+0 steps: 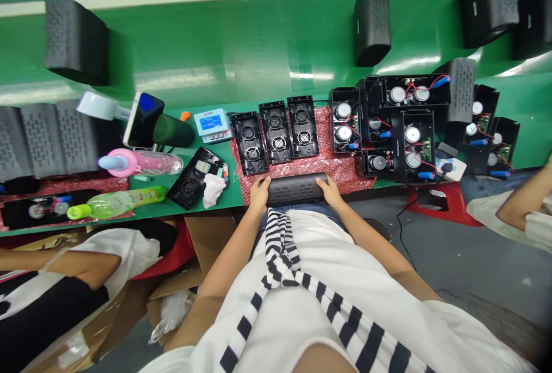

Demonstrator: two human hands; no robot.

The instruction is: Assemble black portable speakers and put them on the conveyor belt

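Observation:
My left hand [259, 193] and my right hand [331, 192] grip the two ends of a black speaker housing [296, 189] with a slotted grille face. It lies lengthwise at the table's front edge, close to my body, and its underside is hidden. Just beyond it, three open black housing shells [276, 131] with round fan-like grilles lie on red bubble wrap [319, 163]. Right of these are several opened speakers [345, 120] showing silver drivers, red wires and blue cylinders.
Finished-looking black speakers [373, 22] stand on the green surface [241, 45]. Leftward are a small blue-screened device [212, 124], a pink bottle [150, 162], a green bottle [125, 203], a phone [144, 117] and another shell [194, 180]. A person's arm [60, 264] is at left, another [524, 197] at right.

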